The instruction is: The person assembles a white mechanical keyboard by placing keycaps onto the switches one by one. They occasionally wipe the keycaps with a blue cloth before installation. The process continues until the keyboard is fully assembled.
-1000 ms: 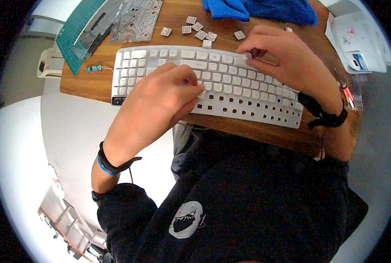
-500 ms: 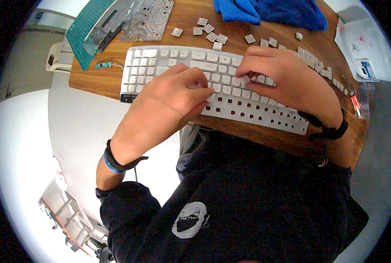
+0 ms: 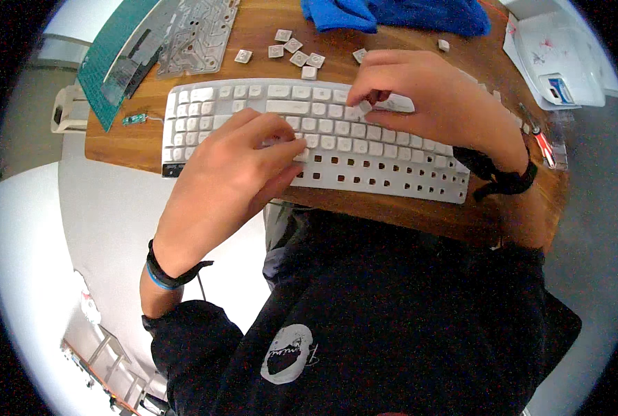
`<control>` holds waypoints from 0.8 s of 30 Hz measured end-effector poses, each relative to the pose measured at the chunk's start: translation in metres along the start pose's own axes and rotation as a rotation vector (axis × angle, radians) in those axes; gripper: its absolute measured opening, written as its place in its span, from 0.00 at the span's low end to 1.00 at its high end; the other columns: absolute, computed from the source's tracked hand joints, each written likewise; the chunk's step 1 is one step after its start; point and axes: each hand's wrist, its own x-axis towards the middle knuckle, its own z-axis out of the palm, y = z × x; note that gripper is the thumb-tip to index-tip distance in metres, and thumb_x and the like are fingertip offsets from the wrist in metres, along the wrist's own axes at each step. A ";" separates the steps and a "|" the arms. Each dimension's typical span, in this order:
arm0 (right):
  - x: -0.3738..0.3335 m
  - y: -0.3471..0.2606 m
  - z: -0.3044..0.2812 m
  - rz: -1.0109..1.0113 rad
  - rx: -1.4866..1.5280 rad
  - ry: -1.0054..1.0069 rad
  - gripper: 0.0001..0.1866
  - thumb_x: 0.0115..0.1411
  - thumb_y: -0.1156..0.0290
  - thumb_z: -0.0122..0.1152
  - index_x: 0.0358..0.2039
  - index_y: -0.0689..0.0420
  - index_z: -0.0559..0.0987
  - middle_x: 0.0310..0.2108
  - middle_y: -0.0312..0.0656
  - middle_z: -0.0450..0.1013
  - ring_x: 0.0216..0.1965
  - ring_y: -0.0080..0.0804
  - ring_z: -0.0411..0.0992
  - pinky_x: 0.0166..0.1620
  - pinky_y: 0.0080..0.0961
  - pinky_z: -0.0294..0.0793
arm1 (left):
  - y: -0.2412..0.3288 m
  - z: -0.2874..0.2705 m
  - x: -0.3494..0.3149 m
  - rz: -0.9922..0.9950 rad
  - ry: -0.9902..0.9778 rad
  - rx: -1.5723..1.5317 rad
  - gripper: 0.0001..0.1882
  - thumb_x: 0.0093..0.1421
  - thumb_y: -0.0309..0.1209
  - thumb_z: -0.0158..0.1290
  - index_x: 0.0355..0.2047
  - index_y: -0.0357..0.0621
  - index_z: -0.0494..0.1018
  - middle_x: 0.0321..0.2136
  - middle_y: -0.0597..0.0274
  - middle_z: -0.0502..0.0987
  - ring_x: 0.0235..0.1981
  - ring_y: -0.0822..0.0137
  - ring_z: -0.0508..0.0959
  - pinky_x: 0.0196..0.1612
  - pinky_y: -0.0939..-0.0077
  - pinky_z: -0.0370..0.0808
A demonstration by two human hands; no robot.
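A white keyboard (image 3: 337,182) lies across the table in front of me, many of its white keycaps seated. The near rows on its right part show bare square holes. My left hand (image 3: 236,163) rests over the left-middle of the board, thumb and forefinger closed at a white keycap (image 3: 300,154) beside the first bare holes. Above the far rows, my right hand (image 3: 420,97) pinches a loose keycap (image 3: 365,107) between thumb and fingers, tilted and off the board. Part of the keyboard is hidden beneath both hands.
Loose keycaps (image 3: 294,46) lie beyond the keyboard. Farther back are a blue cloth (image 3: 420,15), a green cutting mat (image 3: 108,87) and a grey patterned plate (image 3: 201,38). A small green circuit board (image 3: 134,119) sits left, a red-handled tool (image 3: 543,144) and clear plastic tray (image 3: 572,66) right.
The whole view has shifted, moving the keyboard leftward in the picture. Relative to the board, my right hand has moved toward its far edge with the keycap. My left hand stays in place.
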 end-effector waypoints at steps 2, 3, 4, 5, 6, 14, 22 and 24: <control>0.000 0.007 -0.004 -0.002 0.033 0.006 0.14 0.60 0.78 0.73 0.47 0.58 0.83 0.41 0.43 0.78 0.42 0.39 0.81 0.45 0.34 0.81 | 0.001 0.000 0.001 -0.013 -0.005 -0.006 0.16 0.58 0.27 0.69 0.48 0.45 0.87 0.45 0.58 0.84 0.46 0.51 0.84 0.49 0.59 0.84; -0.001 0.010 -0.007 -0.018 0.033 0.018 0.14 0.61 0.79 0.73 0.47 0.58 0.83 0.41 0.42 0.78 0.41 0.38 0.80 0.45 0.33 0.81 | 0.001 0.000 0.002 -0.018 -0.008 -0.010 0.16 0.58 0.27 0.69 0.48 0.45 0.87 0.45 0.58 0.84 0.46 0.51 0.84 0.49 0.59 0.84; -0.002 0.011 -0.009 -0.035 0.033 0.030 0.14 0.61 0.79 0.73 0.48 0.58 0.83 0.41 0.42 0.78 0.41 0.36 0.80 0.44 0.32 0.81 | 0.001 0.000 0.002 -0.016 -0.007 -0.009 0.15 0.58 0.27 0.69 0.47 0.45 0.87 0.45 0.58 0.84 0.47 0.52 0.84 0.49 0.59 0.84; -0.003 0.011 -0.012 -0.027 0.016 0.031 0.14 0.60 0.79 0.73 0.48 0.58 0.83 0.40 0.41 0.77 0.40 0.36 0.80 0.44 0.31 0.81 | 0.001 0.001 0.002 -0.015 -0.006 -0.007 0.15 0.59 0.27 0.69 0.47 0.45 0.87 0.45 0.58 0.84 0.47 0.52 0.84 0.49 0.59 0.84; -0.003 0.011 -0.016 -0.022 0.000 0.033 0.15 0.60 0.80 0.73 0.48 0.58 0.83 0.40 0.41 0.77 0.40 0.35 0.80 0.43 0.30 0.81 | 0.000 0.001 0.002 -0.017 -0.006 -0.004 0.14 0.59 0.27 0.69 0.46 0.45 0.87 0.45 0.58 0.84 0.47 0.52 0.84 0.49 0.59 0.84; -0.007 0.012 -0.030 0.026 -0.006 0.066 0.14 0.62 0.80 0.73 0.48 0.58 0.84 0.39 0.39 0.79 0.38 0.33 0.79 0.42 0.28 0.79 | 0.002 0.005 0.001 0.007 0.066 0.003 0.10 0.56 0.23 0.69 0.40 0.40 0.86 0.41 0.60 0.83 0.43 0.56 0.83 0.44 0.60 0.83; -0.010 0.015 -0.037 0.051 -0.051 0.106 0.11 0.63 0.79 0.73 0.46 0.58 0.85 0.41 0.39 0.80 0.41 0.32 0.81 0.44 0.26 0.80 | 0.003 0.007 0.001 0.006 0.070 -0.021 0.10 0.56 0.22 0.69 0.39 0.39 0.85 0.39 0.59 0.84 0.42 0.55 0.84 0.42 0.60 0.84; -0.010 0.016 -0.037 0.075 -0.026 0.139 0.11 0.63 0.79 0.73 0.46 0.59 0.85 0.41 0.39 0.80 0.41 0.31 0.81 0.44 0.26 0.80 | 0.003 0.006 0.003 0.021 0.084 -0.028 0.10 0.56 0.22 0.69 0.39 0.39 0.84 0.39 0.59 0.83 0.42 0.55 0.84 0.42 0.60 0.84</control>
